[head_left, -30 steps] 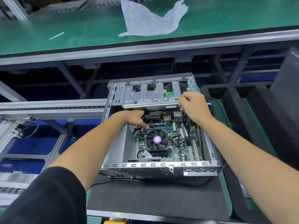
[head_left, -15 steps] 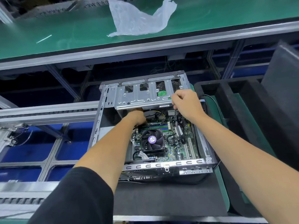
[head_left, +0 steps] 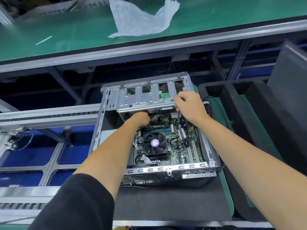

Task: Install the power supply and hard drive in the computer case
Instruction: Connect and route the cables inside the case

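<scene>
While the computer case (head_left: 154, 169) lies open, the drive cage (head_left: 146, 98) edge is gripped at 1 o'clock by the right hand (head_left: 189, 107). The left hand (head_left: 141, 119) (fingers hidden) is reached beneath the cage; its grasp cannot be told.

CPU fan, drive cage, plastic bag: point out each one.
CPU fan (head_left: 155, 143), head view, on its purple hub sticker.
Drive cage (head_left: 141, 101), head view, on its flat metal top plate.
Plastic bag (head_left: 139, 19), head view, on its crumpled middle.

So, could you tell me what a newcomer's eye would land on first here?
Probably the open computer case at centre, with its black CPU fan on the green motherboard. Both hands reach under the metal drive cage at the far end. A crumpled plastic bag lies on the green bench beyond.
</scene>
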`<move>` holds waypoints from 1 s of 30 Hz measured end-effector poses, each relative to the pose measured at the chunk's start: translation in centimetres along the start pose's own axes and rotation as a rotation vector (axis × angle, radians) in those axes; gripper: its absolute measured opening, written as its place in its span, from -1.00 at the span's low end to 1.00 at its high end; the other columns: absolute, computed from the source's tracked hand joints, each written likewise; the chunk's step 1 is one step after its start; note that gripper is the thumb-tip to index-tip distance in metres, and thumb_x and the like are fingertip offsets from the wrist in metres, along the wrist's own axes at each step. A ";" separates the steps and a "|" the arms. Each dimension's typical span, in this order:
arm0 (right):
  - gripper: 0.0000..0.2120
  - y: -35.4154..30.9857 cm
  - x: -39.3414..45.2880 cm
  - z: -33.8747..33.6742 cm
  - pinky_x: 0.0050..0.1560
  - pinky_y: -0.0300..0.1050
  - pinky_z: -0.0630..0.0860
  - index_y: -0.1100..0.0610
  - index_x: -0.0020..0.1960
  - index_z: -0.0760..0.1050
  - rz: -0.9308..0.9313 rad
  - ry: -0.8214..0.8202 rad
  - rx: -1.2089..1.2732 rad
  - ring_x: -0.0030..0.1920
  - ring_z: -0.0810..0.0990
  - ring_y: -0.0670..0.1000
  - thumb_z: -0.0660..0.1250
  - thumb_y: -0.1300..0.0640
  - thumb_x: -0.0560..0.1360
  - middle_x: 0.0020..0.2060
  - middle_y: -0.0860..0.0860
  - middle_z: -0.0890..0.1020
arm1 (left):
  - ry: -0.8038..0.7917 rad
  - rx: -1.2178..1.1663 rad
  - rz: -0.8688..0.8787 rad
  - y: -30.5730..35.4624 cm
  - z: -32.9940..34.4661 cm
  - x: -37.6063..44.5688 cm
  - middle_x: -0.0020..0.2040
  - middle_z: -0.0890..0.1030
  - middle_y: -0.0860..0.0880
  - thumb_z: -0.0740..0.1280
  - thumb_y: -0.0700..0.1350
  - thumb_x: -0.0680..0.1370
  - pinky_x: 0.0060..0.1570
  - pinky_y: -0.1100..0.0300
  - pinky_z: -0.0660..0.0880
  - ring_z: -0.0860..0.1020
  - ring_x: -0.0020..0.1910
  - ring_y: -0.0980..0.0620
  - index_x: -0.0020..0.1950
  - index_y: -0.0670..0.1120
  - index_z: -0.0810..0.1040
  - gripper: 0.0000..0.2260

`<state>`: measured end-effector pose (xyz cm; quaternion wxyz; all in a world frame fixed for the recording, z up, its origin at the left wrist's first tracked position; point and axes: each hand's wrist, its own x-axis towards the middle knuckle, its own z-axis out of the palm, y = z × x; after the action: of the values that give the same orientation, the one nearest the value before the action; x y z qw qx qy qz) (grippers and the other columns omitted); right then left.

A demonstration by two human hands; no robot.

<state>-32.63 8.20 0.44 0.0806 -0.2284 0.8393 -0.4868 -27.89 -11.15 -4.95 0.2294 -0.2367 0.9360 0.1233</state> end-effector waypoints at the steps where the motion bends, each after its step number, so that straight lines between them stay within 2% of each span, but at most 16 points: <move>1: -0.72 0.0 0.0 0.0 -0.37 -0.17 0.24 0.45 -0.21 0.44 0.000 0.000 0.002 -0.40 0.32 0.00 0.21 0.22 0.54 -0.26 0.37 0.57 | -0.010 0.011 -0.006 0.1 0.0 0.1 -0.19 0.40 -0.09 0.06 -0.30 0.60 -0.15 0.14 0.32 0.38 -0.16 -0.10 -0.13 -0.21 0.41 -0.82; 3: -0.71 -0.1 0.0 0.0 -0.37 -0.17 0.24 0.45 -0.21 0.44 0.001 -0.001 0.007 -0.40 0.32 -0.01 0.21 0.22 0.54 -0.27 0.37 0.57 | -0.029 0.047 -0.001 0.2 0.0 0.4 -0.21 0.39 -0.07 0.03 -0.25 0.61 -0.18 0.14 0.33 0.39 -0.20 -0.08 -0.17 -0.21 0.42 -0.76; 6: -0.71 0.0 0.0 0.0 -0.38 -0.17 0.25 0.45 -0.21 0.44 0.002 0.001 0.008 -0.41 0.32 -0.01 0.21 0.22 0.54 -0.28 0.37 0.57 | -0.044 0.089 -0.015 0.3 0.1 0.9 -0.09 0.44 -0.09 0.04 -0.04 0.63 -0.04 0.09 0.36 0.45 -0.07 -0.10 -0.03 -0.16 0.51 -0.69; 10: -0.70 -0.1 0.1 0.0 -0.42 -0.20 0.24 0.44 -0.21 0.45 -0.004 -0.001 -0.003 -0.42 0.33 0.00 0.21 0.21 0.54 -0.28 0.35 0.58 | 0.012 0.210 -0.031 0.1 0.4 1.1 -0.11 0.48 -0.03 0.21 0.11 0.57 -0.11 0.10 0.37 0.45 -0.10 -0.08 0.20 -0.11 0.48 -0.65; 13: -0.70 0.0 0.1 -0.1 -0.38 -0.18 0.25 0.44 -0.22 0.44 -0.001 0.001 0.008 -0.41 0.33 0.00 0.21 0.20 0.54 -0.28 0.36 0.57 | 0.085 0.320 0.002 0.2 0.7 0.9 0.02 0.54 -0.06 0.30 0.21 0.51 -0.05 0.08 0.41 0.51 0.02 -0.11 0.19 -0.10 0.50 -0.57; 15: -0.70 0.0 0.1 -0.1 -0.36 -0.17 0.25 0.44 -0.22 0.43 0.000 0.000 0.011 -0.40 0.32 0.00 0.21 0.20 0.54 -0.27 0.36 0.57 | 0.155 0.409 0.049 0.4 0.7 0.5 0.12 0.57 -0.08 0.31 0.17 0.52 0.02 0.04 0.45 0.52 0.12 -0.13 0.21 -0.11 0.51 -0.59; 17: -0.71 0.0 0.0 -0.1 -0.35 -0.16 0.26 0.44 -0.22 0.43 -0.003 0.000 0.007 -0.39 0.33 0.00 0.21 0.20 0.54 -0.27 0.36 0.57 | 0.232 0.499 0.125 0.5 0.7 0.1 0.17 0.57 -0.09 0.31 0.05 0.55 0.00 0.01 0.47 0.53 0.15 -0.15 0.26 -0.12 0.47 -0.64; 19: -0.71 0.0 0.0 -0.1 -0.35 -0.16 0.27 0.43 -0.22 0.44 -0.005 0.002 0.002 -0.39 0.34 0.01 0.22 0.20 0.54 -0.27 0.35 0.57 | 0.292 0.512 0.245 0.6 0.8 -0.1 0.14 0.58 -0.10 0.30 -0.14 0.55 -0.10 0.01 0.48 0.56 0.09 -0.15 0.31 -0.13 0.42 -0.67; 22: -0.71 -0.1 0.1 -0.2 -0.34 -0.15 0.27 0.43 -0.22 0.44 -0.008 0.002 -0.001 -0.39 0.34 0.01 0.22 0.20 0.54 -0.27 0.35 0.57 | 0.286 0.442 0.449 0.5 1.2 -0.5 0.02 0.60 -0.10 0.26 -0.31 0.49 -0.27 0.07 0.40 0.58 -0.03 -0.14 0.21 -0.12 0.46 -0.70; 24: -0.70 -0.1 0.1 -0.2 -0.34 -0.14 0.27 0.44 -0.22 0.44 -0.009 0.000 -0.005 -0.38 0.35 0.02 0.22 0.20 0.54 -0.27 0.36 0.57 | 0.269 0.434 0.518 0.5 1.6 -0.6 0.02 0.59 -0.10 0.27 -0.32 0.44 -0.29 0.10 0.37 0.58 -0.04 -0.15 0.20 -0.12 0.48 -0.66; 26: -0.70 -0.1 0.0 -0.1 -0.33 -0.13 0.27 0.45 -0.21 0.44 -0.009 -0.004 0.000 -0.37 0.34 0.02 0.22 0.20 0.54 -0.26 0.37 0.56 | 0.239 0.364 0.496 0.4 1.7 -0.5 0.04 0.60 -0.10 0.28 -0.28 0.42 -0.26 0.12 0.38 0.57 -0.02 -0.15 0.22 -0.09 0.49 -0.63; 28: -0.71 -0.1 0.0 -0.2 -0.31 -0.13 0.26 0.46 -0.21 0.43 -0.009 -0.008 0.001 -0.36 0.34 0.02 0.21 0.21 0.54 -0.25 0.39 0.56 | 0.209 0.266 0.450 0.3 1.6 -0.5 0.03 0.61 -0.11 0.26 -0.20 0.46 -0.23 0.12 0.39 0.57 -0.01 -0.15 0.16 -0.09 0.51 -0.72; 30: -0.71 -0.1 0.0 -0.2 -0.31 -0.12 0.26 0.45 -0.21 0.43 -0.010 -0.010 0.000 -0.36 0.35 0.03 0.21 0.21 0.54 -0.26 0.38 0.56 | 0.241 0.297 0.446 0.2 1.7 -0.5 -0.02 0.61 -0.13 0.28 -0.15 0.49 -0.26 0.12 0.37 0.57 -0.04 -0.17 0.10 -0.10 0.50 -0.81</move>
<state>-32.63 8.32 0.65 0.0823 -0.2352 0.8376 -0.4862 -26.97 -10.23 -6.13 0.1159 -0.0021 0.9933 0.0031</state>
